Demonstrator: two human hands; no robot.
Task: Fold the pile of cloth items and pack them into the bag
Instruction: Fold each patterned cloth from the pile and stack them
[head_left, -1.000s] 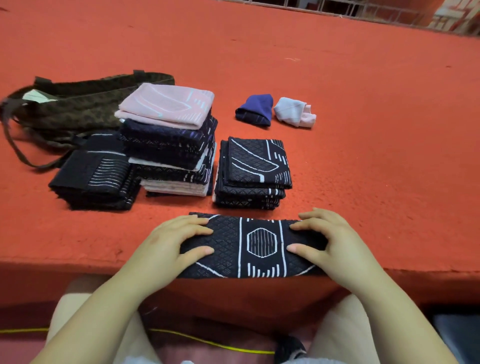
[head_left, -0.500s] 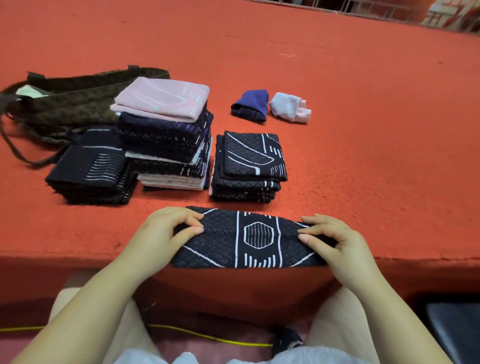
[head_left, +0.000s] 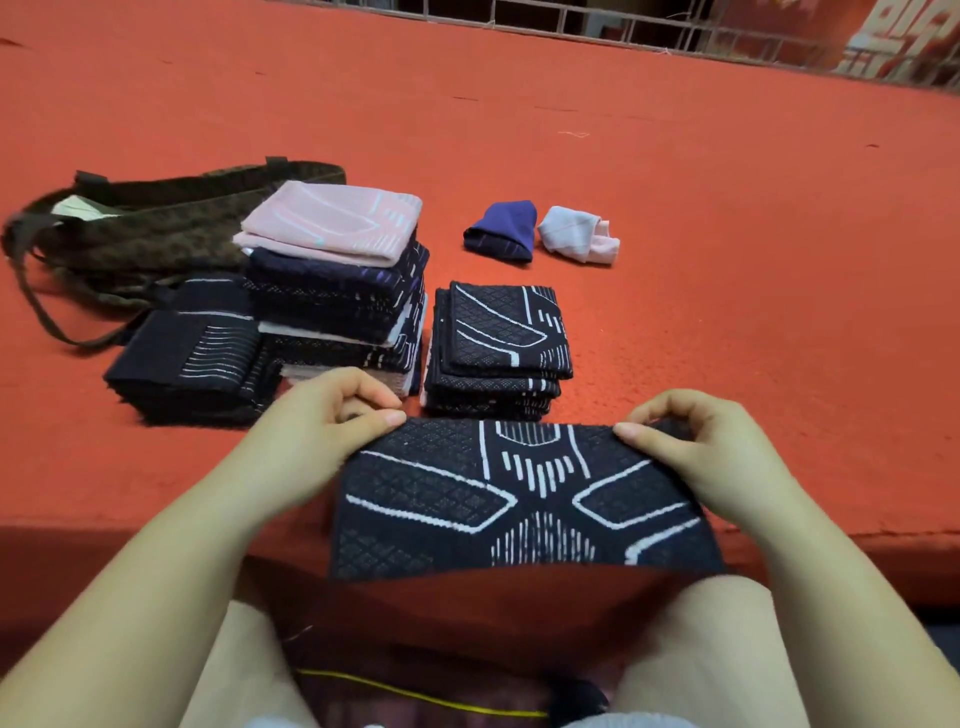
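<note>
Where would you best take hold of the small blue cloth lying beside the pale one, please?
Probably the blue cloth by its narrow rounded far end, coming from above. That end rises clear of the red surface, while the wide near edge lies flat, and the pale cloth crowds its right side.

black patterned cloth (head_left: 519, 499) lifted off the surface, opened taller, both hands now pinching its top corners
</note>
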